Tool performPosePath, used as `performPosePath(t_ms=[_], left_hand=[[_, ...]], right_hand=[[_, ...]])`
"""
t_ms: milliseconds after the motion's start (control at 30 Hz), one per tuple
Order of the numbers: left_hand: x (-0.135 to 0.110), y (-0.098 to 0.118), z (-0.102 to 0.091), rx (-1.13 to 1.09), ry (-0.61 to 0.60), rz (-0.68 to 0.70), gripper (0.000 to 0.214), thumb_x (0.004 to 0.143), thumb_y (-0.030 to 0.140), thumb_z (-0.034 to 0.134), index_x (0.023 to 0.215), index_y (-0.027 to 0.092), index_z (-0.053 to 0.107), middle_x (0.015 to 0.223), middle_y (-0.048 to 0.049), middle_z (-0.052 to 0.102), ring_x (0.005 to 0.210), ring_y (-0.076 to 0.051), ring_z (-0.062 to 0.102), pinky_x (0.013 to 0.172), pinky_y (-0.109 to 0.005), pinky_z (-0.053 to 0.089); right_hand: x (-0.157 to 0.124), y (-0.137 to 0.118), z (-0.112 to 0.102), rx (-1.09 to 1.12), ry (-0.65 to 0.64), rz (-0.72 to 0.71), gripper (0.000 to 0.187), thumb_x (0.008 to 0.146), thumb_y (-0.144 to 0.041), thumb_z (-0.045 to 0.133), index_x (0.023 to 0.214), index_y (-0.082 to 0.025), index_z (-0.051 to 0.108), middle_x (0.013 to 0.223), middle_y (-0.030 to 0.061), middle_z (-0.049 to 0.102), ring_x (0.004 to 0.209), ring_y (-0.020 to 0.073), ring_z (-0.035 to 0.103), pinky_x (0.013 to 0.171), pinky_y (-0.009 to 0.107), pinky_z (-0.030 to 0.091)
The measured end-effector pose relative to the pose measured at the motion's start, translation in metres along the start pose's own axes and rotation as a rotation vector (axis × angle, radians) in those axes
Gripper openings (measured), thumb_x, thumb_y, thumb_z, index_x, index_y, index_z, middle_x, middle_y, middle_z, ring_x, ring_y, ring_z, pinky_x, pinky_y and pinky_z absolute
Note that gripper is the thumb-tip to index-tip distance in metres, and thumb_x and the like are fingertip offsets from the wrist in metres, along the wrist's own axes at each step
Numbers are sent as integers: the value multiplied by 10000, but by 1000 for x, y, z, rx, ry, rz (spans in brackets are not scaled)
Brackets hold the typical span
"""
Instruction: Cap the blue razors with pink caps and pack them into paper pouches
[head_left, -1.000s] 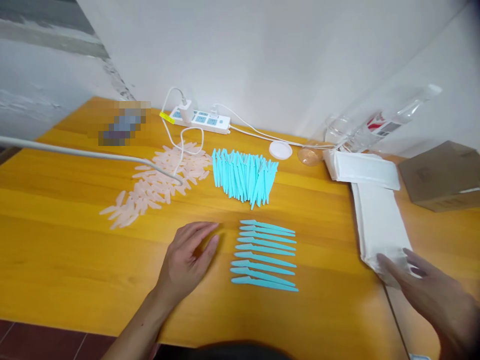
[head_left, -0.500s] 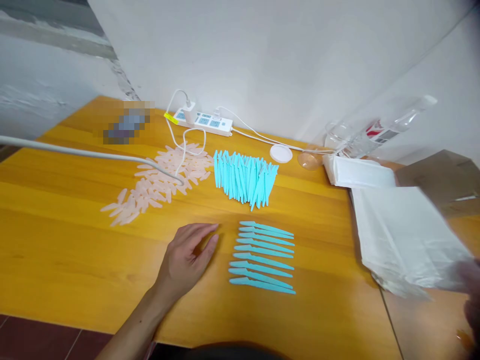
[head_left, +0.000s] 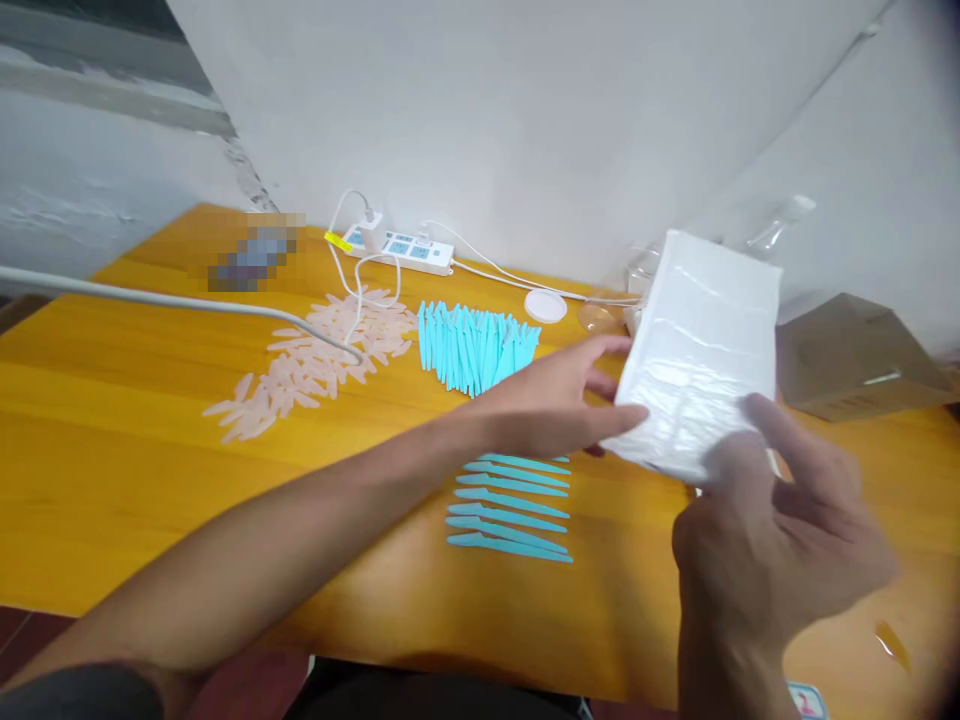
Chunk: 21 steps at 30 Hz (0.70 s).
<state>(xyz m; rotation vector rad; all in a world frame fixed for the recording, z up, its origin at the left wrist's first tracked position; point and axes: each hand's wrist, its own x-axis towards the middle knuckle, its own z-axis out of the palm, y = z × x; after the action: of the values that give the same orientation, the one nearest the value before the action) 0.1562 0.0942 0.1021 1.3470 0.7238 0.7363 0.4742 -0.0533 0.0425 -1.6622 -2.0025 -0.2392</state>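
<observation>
A glossy white plastic packet is tilted up over the right part of the table. My left hand grips its left edge, thumb in front and fingers partly behind. At its lower right corner, my right hand is closed on it, slightly blurred. Below my left forearm lies a row of slim, knife-shaped blue plastic sticks, set side by side; the forearm and hand cover the upper end. A heap of similar blue sticks lies just behind my left wrist.
Small pale pink blade-shaped pieces are spread at the left, a white cable crossing over them. Against the wall are a power strip, a round white lid and a clear bottle. A cardboard box stands at right.
My left hand has moved right from beside the row to the white packet. My right hand has come in from the right edge, and the packet is now raised between both hands.
</observation>
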Motion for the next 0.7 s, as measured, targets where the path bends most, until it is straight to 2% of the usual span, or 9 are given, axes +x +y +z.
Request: performPosePath(t_ms=[100, 167, 233, 300, 367, 400, 467, 567, 700], left_hand=[[24, 23, -16, 73, -47, 83, 574, 792, 88, 583, 1361, 161, 547, 1017, -88, 731, 737, -170, 698, 619, -277, 562], [31, 34, -28, 154, -73, 92, 489, 757, 77, 565, 1235, 139, 647, 888, -52, 725, 694, -157, 679, 603, -268, 545], [33, 43, -34, 265, -90, 120, 397, 719, 85, 576, 1081, 145, 727, 801, -18, 711, 669, -148, 667, 603, -269, 534], [34, 52, -33, 396, -112, 174, 306, 664, 91, 615, 914, 175, 770, 740, 17, 698, 641, -139, 652, 600, -271, 525], [35, 57, -26, 493, -163, 220, 233, 615, 98, 666, 798, 192, 775, 679, 35, 679, 601, -136, 633, 587, -268, 519], [34, 58, -22, 519, -194, 231, 214, 608, 106, 685, 782, 194, 774, 663, 34, 672, 586, -135, 626, 578, -263, 515], [30, 53, -16, 524, -196, 217, 250, 640, 142, 702, 875, 187, 773, 701, 17, 679, 572, -136, 619, 562, -257, 506], [17, 27, -10, 457, -29, 99, 490, 683, 188, 702, 1172, 185, 681, 857, -16, 698, 565, -127, 608, 533, -247, 483], [-5, -19, -5, 191, 125, -148, 403, 764, 243, 680, 1161, 190, 634, 933, -49, 692, 632, -128, 633, 545, -226, 475]], right_hand=[[54, -58, 12, 13, 35, -53, 716, 810, -572, 691, 1435, -282, 498, 1070, 135, 595, 999, 334, 600, 704, 411, 516], [77, -79, 12, -20, 77, -59, 776, 796, -575, 713, 1462, -262, 465, 1074, 142, 590, 1007, 345, 600, 748, 441, 524], [92, -87, 10, -79, 90, -112, 888, 761, -608, 737, 1500, -242, 406, 1169, 176, 575, 1102, 396, 573, 859, 518, 504], [103, -86, 9, -124, 58, -242, 1047, 720, -657, 743, 1556, -226, 285, 1374, 222, 476, 1281, 475, 453, 1007, 621, 398], [111, -84, 12, -108, -30, -383, 1133, 730, -652, 725, 1592, -218, 133, 1491, 229, 377, 1358, 497, 367, 1083, 667, 282], [113, -83, 14, -78, -90, -416, 1129, 758, -615, 710, 1598, -215, 71, 1484, 225, 395, 1336, 483, 402, 1082, 663, 281], [113, -82, 21, -9, -201, -395, 1070, 816, -518, 670, 1597, -194, 13, 1357, 211, 521, 1184, 425, 537, 1001, 612, 381], [100, -80, 32, 19, -274, -279, 931, 858, -396, 618, 1588, -163, 89, 1153, 187, 609, 986, 362, 595, 823, 507, 482], [83, -88, 43, 24, -325, -258, 899, 823, -359, 664, 1560, -151, 193, 1240, 209, 562, 1085, 376, 551, 886, 531, 465]])
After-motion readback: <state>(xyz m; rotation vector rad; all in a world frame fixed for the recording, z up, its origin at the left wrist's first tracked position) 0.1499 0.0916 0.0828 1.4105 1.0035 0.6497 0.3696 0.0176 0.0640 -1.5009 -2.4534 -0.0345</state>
